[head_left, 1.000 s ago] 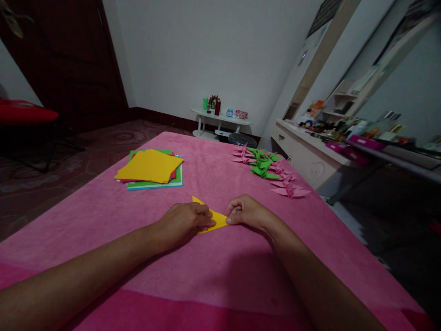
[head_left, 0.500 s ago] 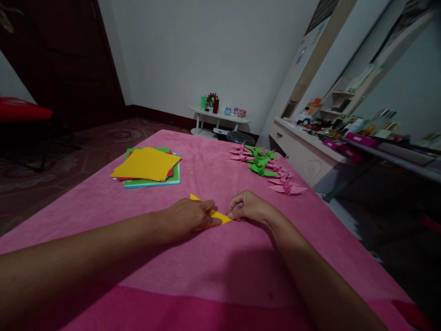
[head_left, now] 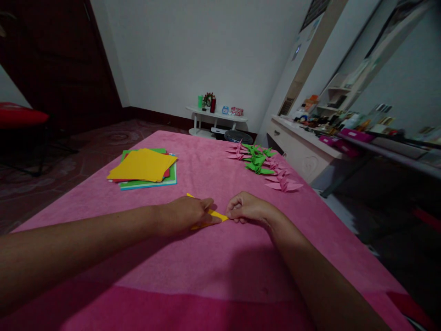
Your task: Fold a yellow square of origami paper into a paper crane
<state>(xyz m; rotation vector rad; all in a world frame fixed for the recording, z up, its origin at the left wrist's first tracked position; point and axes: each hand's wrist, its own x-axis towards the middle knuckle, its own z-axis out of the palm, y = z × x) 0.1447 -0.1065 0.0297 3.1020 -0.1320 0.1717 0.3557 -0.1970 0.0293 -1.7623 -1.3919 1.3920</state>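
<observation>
Left hand (head_left: 186,214): lies flat with the palm down, fingers stretched to the right and pressing on the yellow folded paper piece (head_left: 216,214). The forearm comes in low from the left edge.
Right hand (head_left: 246,208): fingers are curled in, their tips closed on the pointed right end of the paper. The forearm comes from the lower right.
Paper place: flat on the pink cloth-covered tabletop (head_left: 220,266), between both hands, mostly hidden under the left hand.
Far left: stack of coloured square paper sheets (head_left: 143,166), a yellow one on top.
Far right: pink and green folded paper cranes (head_left: 262,163), well apart from the hands.
</observation>
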